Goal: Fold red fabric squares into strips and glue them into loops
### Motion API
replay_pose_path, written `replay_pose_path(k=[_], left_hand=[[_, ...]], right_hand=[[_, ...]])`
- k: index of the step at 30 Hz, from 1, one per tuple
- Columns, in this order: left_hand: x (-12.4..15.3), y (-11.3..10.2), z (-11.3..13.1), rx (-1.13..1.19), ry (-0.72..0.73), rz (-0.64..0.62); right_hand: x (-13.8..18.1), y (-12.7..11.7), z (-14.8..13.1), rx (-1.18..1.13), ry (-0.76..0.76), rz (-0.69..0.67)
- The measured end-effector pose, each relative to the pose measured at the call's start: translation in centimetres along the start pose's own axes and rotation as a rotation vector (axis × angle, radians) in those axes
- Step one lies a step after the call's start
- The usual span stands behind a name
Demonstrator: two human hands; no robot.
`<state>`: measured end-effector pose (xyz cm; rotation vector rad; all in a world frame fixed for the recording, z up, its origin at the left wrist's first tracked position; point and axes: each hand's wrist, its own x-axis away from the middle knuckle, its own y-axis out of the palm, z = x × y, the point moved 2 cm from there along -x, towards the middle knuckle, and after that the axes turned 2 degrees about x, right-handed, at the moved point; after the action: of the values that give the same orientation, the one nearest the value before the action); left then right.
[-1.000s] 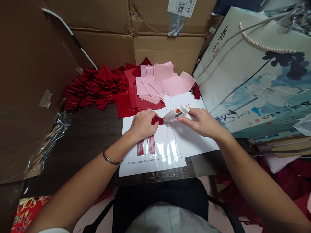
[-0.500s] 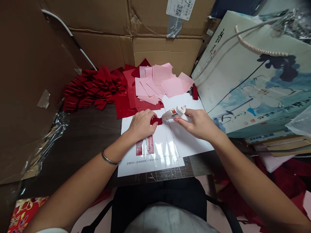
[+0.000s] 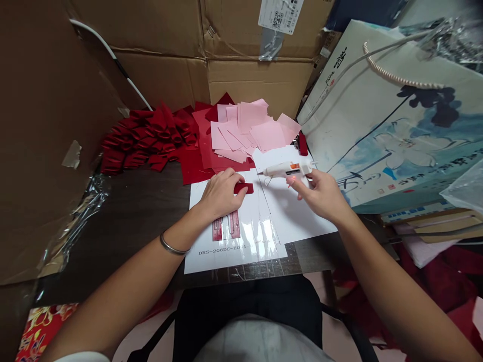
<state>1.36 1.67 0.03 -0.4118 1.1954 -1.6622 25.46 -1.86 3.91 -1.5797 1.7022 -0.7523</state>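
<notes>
Cardboard boxes [image 3: 158, 75] are walling off the far side of the dark bench [image 3: 132, 211], and a tall gift bag [image 3: 392, 136] is leaning in at the far right. Along the far left, rows of red folds [image 3: 145, 141] are lying packed together, while loose pink squares [image 3: 249, 125] are piled on red squares [image 3: 198, 163] beside them.

Right at the centre, a white sheet [image 3: 290, 216] is lying on the bench, and two sample strips [image 3: 226, 225] are showing under a glossy plastic film at its near side. The left hand [image 3: 221, 195], a bangle [image 3: 174, 246] on its wrist, is pressing down on the sheet, fingers curled and closing onto the end of a small red strip [image 3: 244, 188]. That strip is sitting on the far part of the sheet, just past those fingers.

Over on the right, the right hand [image 3: 320, 193] is half open, fingers spread loosely, and it is carrying a white glue gun [image 3: 287, 170] level above the sheet, its nozzle pointing left towards the strip and stopping just short of it.

Good work here looks like pinning the strip flat, bringing the nozzle in steadily, and keeping those left fingertips well clear of the hot tip.
</notes>
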Motion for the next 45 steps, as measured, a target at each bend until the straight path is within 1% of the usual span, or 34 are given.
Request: replay_pose_path(k=[1, 3, 5, 7, 11, 15, 19, 20, 22, 24, 25, 27, 29, 31, 34, 35, 37, 41, 43, 45], left_hand=[[0.0, -0.1, 0.0, -0.001, 0.012, 0.014], [0.1, -0.2, 0.1, -0.017, 0.057, 0.045], [0.2, -0.3, 0.1, -0.046, 0.114, 0.064], [0.3, -0.4, 0.1, -0.07, 0.155, 0.06], [0.3, -0.4, 0.0, -0.055, 0.176, 0.004], [0.2, -0.1, -0.1, -0.005, 0.172, -0.018], [0.0, 0.2, -0.3, 0.039, 0.163, 0.011], [0.0, 0.2, -0.3, 0.054, 0.158, 0.024], [-0.1, 0.3, -0.4, 0.095, 0.147, 0.059], [-0.1, 0.3, -0.4, 0.151, 0.132, 0.105], [-0.2, 0.3, -0.4, 0.183, 0.124, 0.13], [-0.2, 0.3, -0.4, 0.239, 0.114, 0.175], [-0.1, 0.3, -0.4, 0.312, 0.111, 0.211], [0.0, 0.3, -0.4, 0.443, 0.116, 0.24], [0.1, 0.2, -0.2, 0.68, 0.131, 0.279], [0.1, 0.1, -0.2, 0.719, 0.137, 0.299], [0.1, -0.1, 0.0, 0.733, 0.154, 0.358], [0.2, -0.7, 0.2, 0.594, 0.233, 0.474], [0.2, -0.9, 0.4, 0.508, 0.298, 0.504], [0.3, -1.0, 0.5, 0.471, 0.363, 0.521]], right_hand=[[-0.3, 0.3, 0.8, -0.071, 0.026, 0.028], [-1.2, 1.1, 2.3, -0.194, 0.013, 0.073], [-2.2, 2.0, 3.4, -0.261, -0.01, 0.106], [-3.1, 2.8, 4.2, -0.257, -0.012, 0.142], [-4.0, 3.4, 4.6, -0.229, -0.017, 0.151], [-3.7, 2.8, 4.4, -0.191, 0.001, 0.163], [-2.1, 1.9, 4.3, -0.086, 0.094, 0.162], [-1.5, 1.7, 4.1, -0.061, 0.119, 0.202], [0.0, 1.3, 3.5, -0.013, 0.128, 0.356], [1.5, 1.3, 2.4, 0.02, 0.074, 0.518], [2.0, 1.5, 1.7, -0.009, 0.013, 0.528], [2.3, 2.1, 0.1, -0.089, -0.153, 0.397], [1.7, 2.8, -1.4, -0.149, -0.301, 0.224], [0.4, 3.5, -2.5, -0.166, -0.388, 0.131], [-1.8, 4.5, -3.6, -0.222, -0.519, 0.028], [-2.4, 4.8, -3.9, -0.252, -0.571, 0.016], [-3.1, 5.4, -4.2, -0.306, -0.649, 0.034], [-3.1, 5.9, -4.4, -0.42, -0.689, 0.096], [-2.7, 5.8, -4.5, -0.448, -0.704, 0.127], [-2.4, 5.5, -4.6, -0.449, -0.738, 0.161]])
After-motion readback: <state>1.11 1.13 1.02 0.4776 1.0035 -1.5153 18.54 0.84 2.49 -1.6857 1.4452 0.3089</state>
